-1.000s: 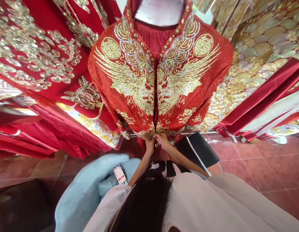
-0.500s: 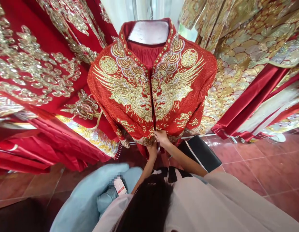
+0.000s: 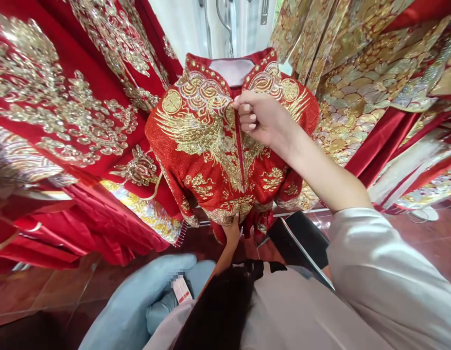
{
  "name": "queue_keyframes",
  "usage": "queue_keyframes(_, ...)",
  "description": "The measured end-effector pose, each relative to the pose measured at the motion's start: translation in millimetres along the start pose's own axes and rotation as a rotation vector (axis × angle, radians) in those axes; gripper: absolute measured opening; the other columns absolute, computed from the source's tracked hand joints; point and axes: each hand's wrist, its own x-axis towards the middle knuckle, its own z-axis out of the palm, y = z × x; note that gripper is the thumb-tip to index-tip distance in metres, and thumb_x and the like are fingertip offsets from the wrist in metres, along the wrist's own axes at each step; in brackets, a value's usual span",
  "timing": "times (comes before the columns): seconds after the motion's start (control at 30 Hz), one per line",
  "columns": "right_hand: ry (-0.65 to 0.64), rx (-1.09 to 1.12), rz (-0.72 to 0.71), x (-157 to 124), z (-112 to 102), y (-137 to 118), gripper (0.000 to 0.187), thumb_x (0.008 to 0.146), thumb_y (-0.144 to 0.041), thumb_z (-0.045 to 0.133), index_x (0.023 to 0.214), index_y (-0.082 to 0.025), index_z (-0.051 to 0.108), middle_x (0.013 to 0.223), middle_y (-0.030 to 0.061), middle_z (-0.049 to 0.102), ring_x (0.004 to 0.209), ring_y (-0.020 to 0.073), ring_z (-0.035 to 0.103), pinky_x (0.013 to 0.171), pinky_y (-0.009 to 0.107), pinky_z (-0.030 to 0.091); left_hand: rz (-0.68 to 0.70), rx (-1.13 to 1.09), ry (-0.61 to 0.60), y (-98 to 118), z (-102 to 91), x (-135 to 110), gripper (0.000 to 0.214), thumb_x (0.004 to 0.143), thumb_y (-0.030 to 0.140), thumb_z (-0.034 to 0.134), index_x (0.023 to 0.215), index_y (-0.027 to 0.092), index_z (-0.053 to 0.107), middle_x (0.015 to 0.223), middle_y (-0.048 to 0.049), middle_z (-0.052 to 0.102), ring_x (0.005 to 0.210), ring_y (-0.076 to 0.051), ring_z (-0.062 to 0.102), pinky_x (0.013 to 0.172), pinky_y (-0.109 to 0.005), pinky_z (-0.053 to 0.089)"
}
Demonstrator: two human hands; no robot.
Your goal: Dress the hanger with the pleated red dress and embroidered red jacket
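Below the collar (image 3: 198,64), the right hand (image 3: 261,117) pinched the red jacket (image 3: 191,158) at its opening (image 3: 240,158). The left hand (image 3: 232,226) gripped its hem (image 3: 217,214).

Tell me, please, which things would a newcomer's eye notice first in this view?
First, the red jacket in the middle, with gold embroidery spreading across its front. Next, the right hand, pinching at its front just below the collar, while the left hand grips the hem. Beaded red cloth glitters at left, gold scale-patterned cloth at right.
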Motion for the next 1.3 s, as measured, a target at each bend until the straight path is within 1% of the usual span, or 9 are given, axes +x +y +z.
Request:
queue_keyframes(0.17,0.051,-0.224,-0.002,-37,-6,39,0.026,0.089,-0.013,0.047,0.062,-0.012,0.051,0.045,-0.0094,0.037,0.036,-0.0022,0.03,0.041,0.013,0.021,-0.04,-0.016,0.033,-18,-1.2,5,0.048,0.053,0.045,0.083,0.081,0.018,0.056,0.082,-0.007,0.065,0.084,-0.025,0.063,0.086,-0.043,0.049)
queue_keyframes(0.27,0.045,-0.472,-0.143,-51,-11,56,0.028,0.087,-0.013,0.048,0.059,-0.014,0.052,0.043,-0.007,0.043,0.036,0.0016,0.033,0.042,0.019,0.027,-0.084,-0.031,0.04,-27,-8.7,15,0.053,0.048,0.048,0.083,0.078,0.016,0.053,0.073,-0.0041,0.062,0.066,-0.02,0.061,0.072,-0.039,0.052)
queue_keyframes(0.4,-0.09,-0.867,-0.4,-81,-11,34,0.03,0.089,-0.022,0.046,0.063,-0.015,0.058,0.05,-0.0027,0.053,0.045,0.0051,0.044,0.053,0.023,0.033,-0.11,-0.069,0.038,-28,-18.4,25,0.056,0.048,0.045,0.084,0.086,0.016,0.054,0.079,-0.0042,0.062,0.064,-0.016,0.06,0.066,-0.033,0.053)
queue_keyframes(0.53,0.065,-0.937,-0.584,-115,-11,10,0.03,0.089,-0.039,0.05,0.072,-0.016,0.061,0.055,-0.0031,0.054,0.049,0.0058,0.044,0.055,0.023,0.031,-0.13,-0.102,0.03,-27,-20.8,26,0.056,0.048,0.041,0.085,0.088,0.015,0.055,0.081,-0.0038,0.063,0.063,-0.014,0.06,0.066,-0.032,0.053)
queue_keyframes(0.63,0.174,-0.928,-0.48,-107,-14,20,0.037,0.088,-0.041,0.051,0.062,-0.015,0.057,0.05,-0.0029,0.051,0.047,0.0058,0.042,0.054,0.023,0.03,-0.15,-0.113,0.029,-29,-19.3,23,0.058,0.048,0.041,0.086,0.09,0.014,0.055,0.082,-0.0035,0.063,0.064,-0.014,0.061,0.068,-0.032,0.054)
queue_keyframes(0.77,0.074,-0.756,-0.274,-65,-14,54,0.04,0.086,-0.04,0.053,0.054,-0.015,0.053,0.048,-0.0017,0.053,0.042,0.0051,0.042,0.052,0.023,0.032,-0.188,-0.12,0.016,-31,-17.1,16,0.059,0.048,0.041,0.086,0.091,0.014,0.056,0.08,-0.0042,0.064,0.066,-0.016,0.062,0.07,-0.034,0.053)
queue_keyframes(0.97,0.125,-0.371,-0.303,-45,-8,78,0.027,0.081,-0.026,0.053,0.056,-0.016,0.055,0.043,-0.0061,0.045,0.039,0.0044,0.036,0.048,0.021,0.031,-0.233,-0.147,-0.006,-27,-14.3,3,0.053,0.048,0.039,0.087,0.085,0.015,0.057,0.078,-0.0037,0.064,0.063,-0.016,0.062,0.069,-0.033,0.053)
queue_keyframes(1.07,0.131,-0.364,-0.248,-59,-22,104,0.027,0.076,-0.027,0.055,0.052,-0.017,0.054,0.041,-0.0067,0.042,0.04,0.0054,0.035,0.051,0.022,0.034,-0.257,-0.17,0.006,-24,-16.5,-2,0.055,0.048,0.037,0.087,0.09,0.015,0.058,0.086,-0.0053,0.066,0.071,-0.018,0.064,0.075,-0.035,0.053)
queue_keyframes(1.3,0.206,-0.634,0.288,-159,-69,228,0.03,0.073,-0.024,0.047,0.044,-0.018,0.045,0.038,-0.0051,0.037,0.04,0.0074,0.034,0.047,0.022,0.03,-0.31,-0.228,0.046,-16,-26.1,-10,0.052,0.057,0.032,0.084,0.101,0.018,0.06,0.107,-0.0086,0.066,0.096,-0.022,0.064,0.091,-0.036,0.049)
